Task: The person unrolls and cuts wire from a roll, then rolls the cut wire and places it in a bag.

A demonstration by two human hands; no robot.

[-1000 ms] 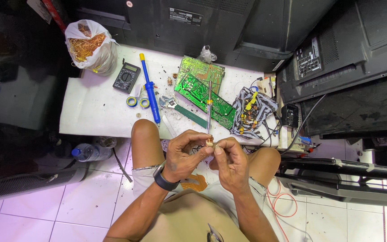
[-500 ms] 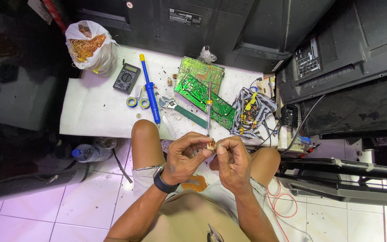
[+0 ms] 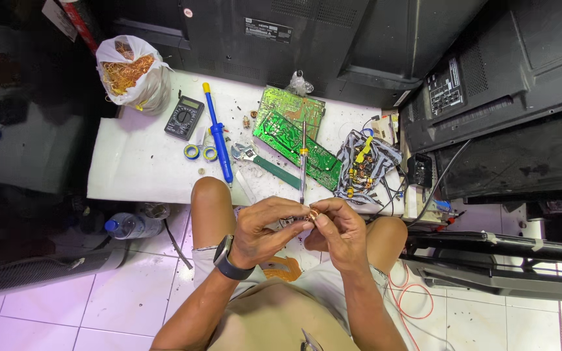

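Copper coil [image 3: 313, 213] pinched between left hand [image 3: 269, 229] and right hand [image 3: 337, 229] fingertips

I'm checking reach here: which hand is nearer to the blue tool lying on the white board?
Left. The left hand is just below and right of the blue tool; the right hand sits farther right, beyond the left.

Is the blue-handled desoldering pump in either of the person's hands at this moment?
No. The blue desoldering pump lies on the white table, while the left hand and right hand pinch a small copper coil.
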